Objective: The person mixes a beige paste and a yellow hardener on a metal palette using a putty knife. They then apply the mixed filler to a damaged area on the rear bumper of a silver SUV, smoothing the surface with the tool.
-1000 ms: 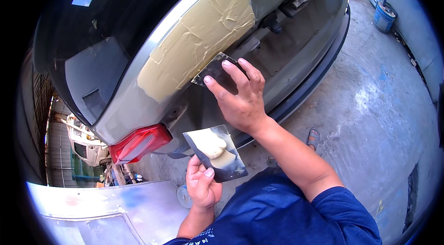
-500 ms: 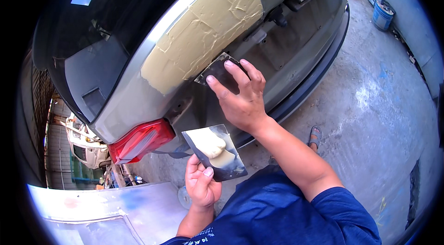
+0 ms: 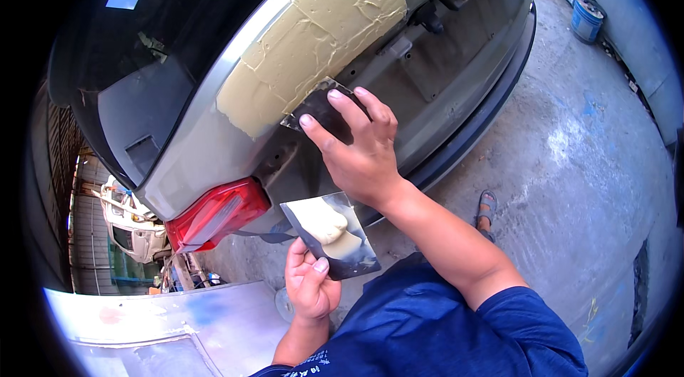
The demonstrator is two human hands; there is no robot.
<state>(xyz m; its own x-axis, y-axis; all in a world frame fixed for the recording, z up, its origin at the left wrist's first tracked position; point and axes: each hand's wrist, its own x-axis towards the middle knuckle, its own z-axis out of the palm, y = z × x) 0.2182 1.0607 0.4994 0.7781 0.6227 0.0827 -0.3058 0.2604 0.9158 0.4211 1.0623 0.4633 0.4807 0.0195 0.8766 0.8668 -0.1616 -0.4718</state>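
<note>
One car [image 3: 214, 163] fills the view above both hands, its rear panel carrying one wide patch of beige filler [image 3: 313, 42]; one red tail lamp [image 3: 214, 215] sits just left of the left hand; one blue bucket [image 3: 588, 19] stands far off to the upper right of the right hand; the right hand [image 3: 360, 145] presses one dark spreader [image 3: 320, 108] flat with spread fingers at the lower edge of the patch; the left hand [image 3: 311, 284] is closed on one small board [image 3: 331, 234], below the right hand, with one lump of filler on it; for a good pass, I judge the blade should lean slightly and move with even pressure, so ridges are smoothed.
</note>
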